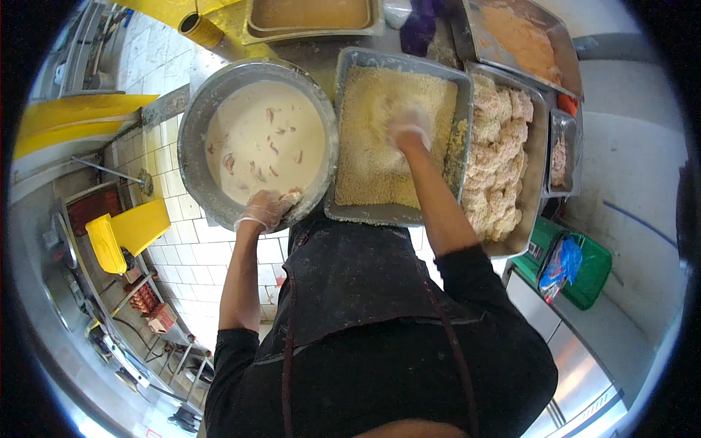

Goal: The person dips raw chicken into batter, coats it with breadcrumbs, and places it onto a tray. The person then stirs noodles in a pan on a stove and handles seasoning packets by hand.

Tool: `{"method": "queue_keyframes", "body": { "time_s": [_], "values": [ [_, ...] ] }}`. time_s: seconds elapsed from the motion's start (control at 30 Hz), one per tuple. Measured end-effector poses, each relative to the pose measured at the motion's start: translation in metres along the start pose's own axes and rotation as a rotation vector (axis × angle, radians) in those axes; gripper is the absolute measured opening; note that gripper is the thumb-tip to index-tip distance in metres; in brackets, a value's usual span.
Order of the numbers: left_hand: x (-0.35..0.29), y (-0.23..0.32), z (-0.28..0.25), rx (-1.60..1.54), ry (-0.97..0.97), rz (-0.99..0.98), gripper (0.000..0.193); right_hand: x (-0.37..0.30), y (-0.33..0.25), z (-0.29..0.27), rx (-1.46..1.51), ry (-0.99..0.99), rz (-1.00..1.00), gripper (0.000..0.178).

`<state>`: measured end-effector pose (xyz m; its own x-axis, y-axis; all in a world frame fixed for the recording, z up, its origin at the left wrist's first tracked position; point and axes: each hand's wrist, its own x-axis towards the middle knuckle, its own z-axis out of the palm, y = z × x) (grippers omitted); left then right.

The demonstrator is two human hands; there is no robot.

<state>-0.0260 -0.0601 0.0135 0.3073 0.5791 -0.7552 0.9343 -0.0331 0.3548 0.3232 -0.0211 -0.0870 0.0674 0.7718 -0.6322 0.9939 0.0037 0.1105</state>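
A large round grey tub [188, 142] stands in front of me on the left, holding pale, creamy batter [292, 164] with several pieces of raw meat [229, 162] poking through. My left hand [264, 210], in a clear plastic glove, is at the tub's near rim. Its fingers are bent around what looks like a batter-coated piece of meat [292, 197]. Directly right of the tub is a rectangular grey tray [372, 213] of coarse, pale crumbs [372, 175]. My gloved right hand [410, 125] is down at the crumbs, its fingers blurred by motion.
Crumb-coated pieces [496, 146] fill a metal tray [539, 139] at the right. Behind it sits a pan [573, 73] of orange-tinted powder, with a small metal pan [572, 150] beside it. Another tray [314, 33] and a yellow can [201, 31] are at the back. A green bin [595, 274] stands lower right.
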Motion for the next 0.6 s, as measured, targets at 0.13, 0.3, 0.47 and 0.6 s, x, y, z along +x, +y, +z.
{"method": "queue_keyframes", "body": {
  "time_s": [0.13,0.3,0.47,0.6],
  "values": [
    [0.011,-0.05,0.037,0.057,0.226,0.414,0.027,-0.011,-0.065,0.007,0.473,0.455,0.2,0.042],
    [0.014,-0.033,0.031,0.691,0.356,0.491,0.014,-0.042,-0.042,0.014,0.525,0.65,0.024,0.044],
    [0.005,-0.015,0.009,0.801,0.002,0.205,0.028,-0.049,-0.014,-0.007,1.06,0.417,0.046,0.054],
    [0.006,-0.036,0.009,0.582,0.341,0.772,0.032,-0.099,0.022,-0.011,0.59,-0.347,-0.267,0.064]
  ]
}}
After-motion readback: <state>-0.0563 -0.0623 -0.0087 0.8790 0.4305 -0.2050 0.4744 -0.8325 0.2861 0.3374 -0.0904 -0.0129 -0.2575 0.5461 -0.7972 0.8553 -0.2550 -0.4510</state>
